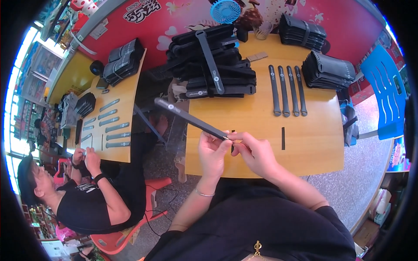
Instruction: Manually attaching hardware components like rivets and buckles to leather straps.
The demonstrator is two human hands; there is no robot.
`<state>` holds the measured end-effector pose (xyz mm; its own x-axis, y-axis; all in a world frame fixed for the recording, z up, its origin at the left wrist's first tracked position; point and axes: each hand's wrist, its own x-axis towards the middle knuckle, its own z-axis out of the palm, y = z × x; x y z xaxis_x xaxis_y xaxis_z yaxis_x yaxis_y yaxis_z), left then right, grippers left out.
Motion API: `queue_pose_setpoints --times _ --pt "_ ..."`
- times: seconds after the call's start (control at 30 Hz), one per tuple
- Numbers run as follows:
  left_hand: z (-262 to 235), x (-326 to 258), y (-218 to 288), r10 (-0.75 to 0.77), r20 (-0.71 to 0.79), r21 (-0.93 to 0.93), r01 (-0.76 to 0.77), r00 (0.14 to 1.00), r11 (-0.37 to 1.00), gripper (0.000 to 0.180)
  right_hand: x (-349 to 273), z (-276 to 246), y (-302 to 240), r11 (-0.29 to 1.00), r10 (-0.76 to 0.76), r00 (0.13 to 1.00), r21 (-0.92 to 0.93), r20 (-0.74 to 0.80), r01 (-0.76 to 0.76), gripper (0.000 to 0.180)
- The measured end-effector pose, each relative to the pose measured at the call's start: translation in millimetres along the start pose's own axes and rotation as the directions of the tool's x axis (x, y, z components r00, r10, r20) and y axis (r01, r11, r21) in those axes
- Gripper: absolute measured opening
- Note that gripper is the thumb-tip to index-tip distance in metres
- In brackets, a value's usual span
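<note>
My left hand [211, 154] is closed around one end of a long black strap [187, 115], which points up and to the left over the table. The thumb presses on the strap near its end. Close beside it, my right hand [257, 155] pinches at a small tan bit by the strap's end, too small to name. On the table to the right lies a short black strip [283, 138]. Beyond it, several dark straps [283, 91] lie side by side in a row, with rounded ends toward me.
A tall pile of black straps [209, 65] fills the back left of my wooden table [305, 161]. Bundled stacks [328, 71] stand at the back right. A blue fan [225, 11] is behind. At left, a co-worker [93, 195] sits at another table. A blue chair [385, 87] stands right.
</note>
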<state>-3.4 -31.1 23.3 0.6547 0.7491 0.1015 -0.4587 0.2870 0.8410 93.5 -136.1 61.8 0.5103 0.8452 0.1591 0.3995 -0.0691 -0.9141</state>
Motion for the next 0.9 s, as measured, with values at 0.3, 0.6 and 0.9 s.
queue_pose_setpoints --times 0.3,0.6,0.9 --pt "-2 3 6 -0.041 0.139 0.113 0.026 0.989 0.993 0.028 -3 3 7 0.977 0.041 0.999 0.209 -0.025 -0.035 0.030" --pt "-13 15 29 -0.275 0.285 0.158 0.238 0.918 0.958 0.030 -2 -10 5 0.925 0.100 0.989 0.357 0.106 -0.132 0.027" --pt "4 -2 5 -0.188 0.131 0.382 0.125 0.974 0.916 0.025 -8 -8 1 1.000 -0.005 0.999 0.024 -0.039 0.005 0.025"
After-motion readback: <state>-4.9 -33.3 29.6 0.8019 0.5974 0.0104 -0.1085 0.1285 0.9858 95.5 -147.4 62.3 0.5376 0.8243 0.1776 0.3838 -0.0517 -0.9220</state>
